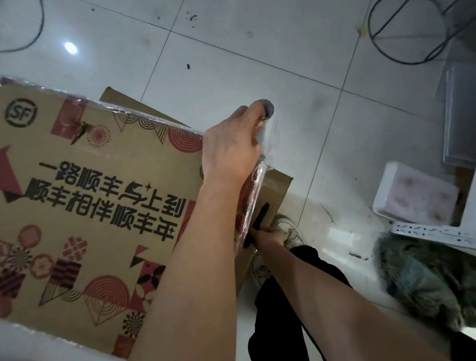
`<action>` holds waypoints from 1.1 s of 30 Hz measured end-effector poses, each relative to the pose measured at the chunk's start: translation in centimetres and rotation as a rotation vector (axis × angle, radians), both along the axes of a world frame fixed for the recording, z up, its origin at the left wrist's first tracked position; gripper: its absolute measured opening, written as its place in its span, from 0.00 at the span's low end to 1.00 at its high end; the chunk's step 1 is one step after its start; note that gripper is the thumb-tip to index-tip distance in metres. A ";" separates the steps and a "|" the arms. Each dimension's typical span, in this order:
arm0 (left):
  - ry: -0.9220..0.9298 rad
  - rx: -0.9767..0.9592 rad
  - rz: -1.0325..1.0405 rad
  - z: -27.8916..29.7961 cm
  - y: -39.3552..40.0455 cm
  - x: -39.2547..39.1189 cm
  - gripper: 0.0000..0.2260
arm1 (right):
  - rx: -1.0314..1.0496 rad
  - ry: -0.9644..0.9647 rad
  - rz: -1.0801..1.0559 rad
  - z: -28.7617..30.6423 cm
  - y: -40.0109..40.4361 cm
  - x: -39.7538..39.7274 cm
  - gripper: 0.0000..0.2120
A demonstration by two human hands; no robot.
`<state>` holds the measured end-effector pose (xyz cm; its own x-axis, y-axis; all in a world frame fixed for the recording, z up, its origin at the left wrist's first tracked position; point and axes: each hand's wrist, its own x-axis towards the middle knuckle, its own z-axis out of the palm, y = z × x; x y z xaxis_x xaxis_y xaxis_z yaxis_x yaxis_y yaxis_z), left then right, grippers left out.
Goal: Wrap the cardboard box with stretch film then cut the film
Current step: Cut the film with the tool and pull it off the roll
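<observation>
My left hand (232,149) grips the film roll (264,113) at the cardboard box (72,196) edge; my right hand (268,234) holds a black cutter (257,225) below, my left forearm partly hiding it. A second box (276,194) sits underneath, a wire stool (407,18) well apart.

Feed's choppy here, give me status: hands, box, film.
Left hand grips the film roll at the box's right edge. Right hand lower down, holds a black tool against the film. Film stretched down that edge, not visibly cut.
</observation>
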<state>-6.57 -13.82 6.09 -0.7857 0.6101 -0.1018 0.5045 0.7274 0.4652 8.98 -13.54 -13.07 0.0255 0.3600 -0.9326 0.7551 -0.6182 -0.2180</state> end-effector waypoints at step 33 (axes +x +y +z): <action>0.003 -0.033 -0.030 0.2 0.0 0.0 0.12 | 0.523 0.539 0.227 4.2 8.8 -5.3 0.12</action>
<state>-6.55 -13.78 6.30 -0.7672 0.6301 -0.1198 0.5280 0.7264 0.4400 3.69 -4.73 -8.89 -0.5096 0.6980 -0.5031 0.5578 -0.1772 -0.8108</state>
